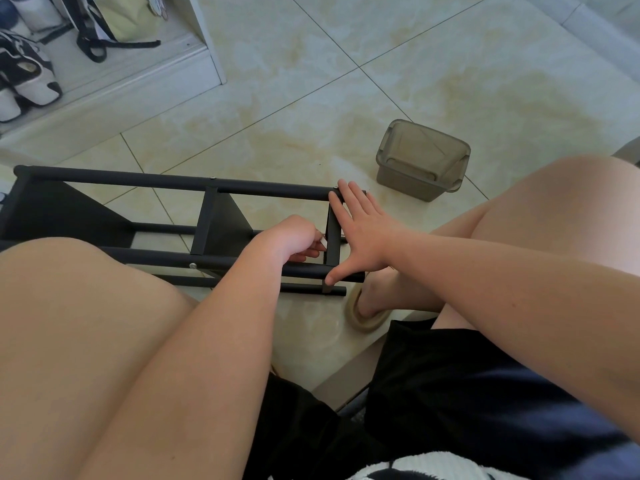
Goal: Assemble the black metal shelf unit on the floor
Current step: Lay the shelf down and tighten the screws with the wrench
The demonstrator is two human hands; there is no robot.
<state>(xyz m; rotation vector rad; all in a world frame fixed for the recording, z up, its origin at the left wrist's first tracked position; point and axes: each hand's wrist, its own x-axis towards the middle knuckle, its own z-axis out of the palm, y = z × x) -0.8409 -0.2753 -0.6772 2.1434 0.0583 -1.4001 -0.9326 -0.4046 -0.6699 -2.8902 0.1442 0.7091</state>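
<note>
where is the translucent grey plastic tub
Head view, right of centre: the tub stands on the floor beyond the right hand and black metal shelf unit.

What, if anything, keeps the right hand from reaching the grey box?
Probably nothing, so yes. The right hand rests flat on the frame end, and only bare floor separates it from the box. Lifting it would leave the frame unsteadied, though.

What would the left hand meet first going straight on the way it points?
Likely the black end bar of the shelf unit, ahead of the left hand and the white part it pinches; the right hand rests on that bar. Depth unclear.
</note>
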